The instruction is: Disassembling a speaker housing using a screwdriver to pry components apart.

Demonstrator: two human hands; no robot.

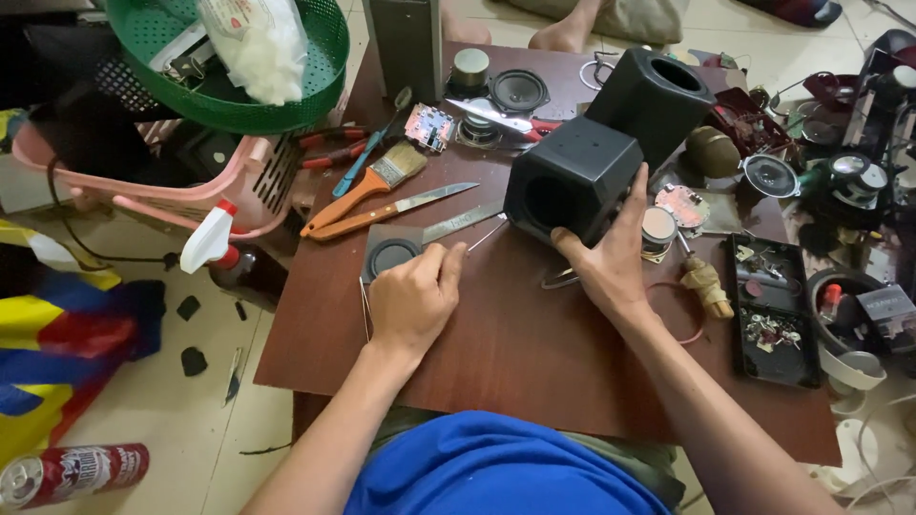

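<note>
Here the right hand [611, 262] is clamped on the near one of two joined black plastic speaker boxes [572, 186], fingers wrapped up its right side and thumb under its front face, whose round opening gapes empty. The box sits tilted near the middle of the brown wooden worktop [515, 353], toward its far edge. The left hand [412, 300] is loosely curled, its fingertips pinching at the corner of a grey square plate with a round black speaker cone [391, 255], which lies flat just left of the box; whether it truly grips the plate I cannot tell.

As I judge it, the step in hand is readying this driver for the empty opening, and the next move calls for lifting the plate clear and turning it to face the hole while the right hand steadies the box.

A steel ruler [463, 221] lies just beyond the left fingertips, and an orange-handled knife [382, 212] and an orange-handled paintbrush [367, 183] lie further toward the left edge, blade near enough to mind. A black tray of small parts [771, 310] lines the right edge. The near half of the worktop offers open room.
</note>
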